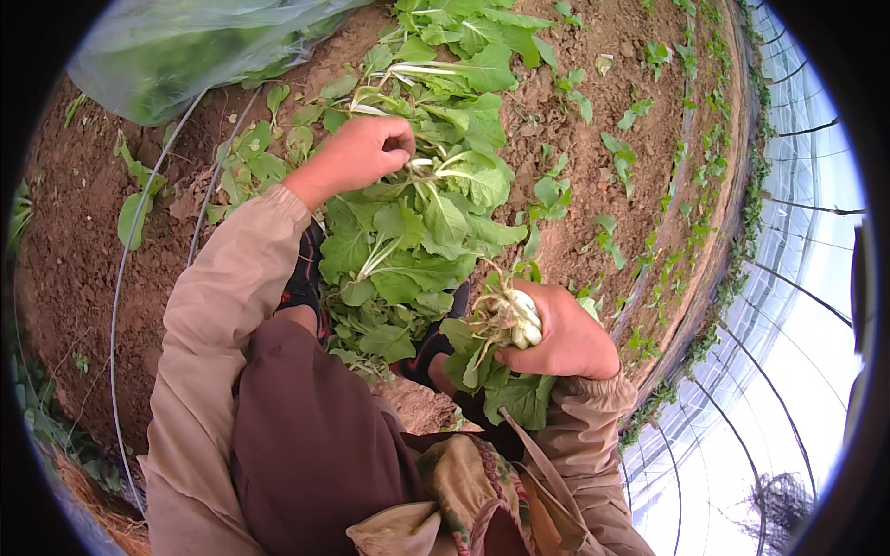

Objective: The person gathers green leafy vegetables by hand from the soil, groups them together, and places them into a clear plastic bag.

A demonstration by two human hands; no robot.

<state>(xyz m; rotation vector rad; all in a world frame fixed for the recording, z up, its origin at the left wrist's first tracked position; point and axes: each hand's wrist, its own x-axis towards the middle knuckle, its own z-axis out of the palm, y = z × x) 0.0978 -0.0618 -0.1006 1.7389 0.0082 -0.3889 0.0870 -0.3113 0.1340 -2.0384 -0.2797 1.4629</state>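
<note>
Bunch (522,320) clasped in right hand (567,329); left hand (363,156) curled at stems (422,163), grip unclear: gathering, seemingly; next needs a clean pinch.

The view was taken from the head of the person (315,426); it was pointed down; the left hand (357,156) and right hand (565,329) were seen from near; the soil (612,23) was shown farther off.
</note>
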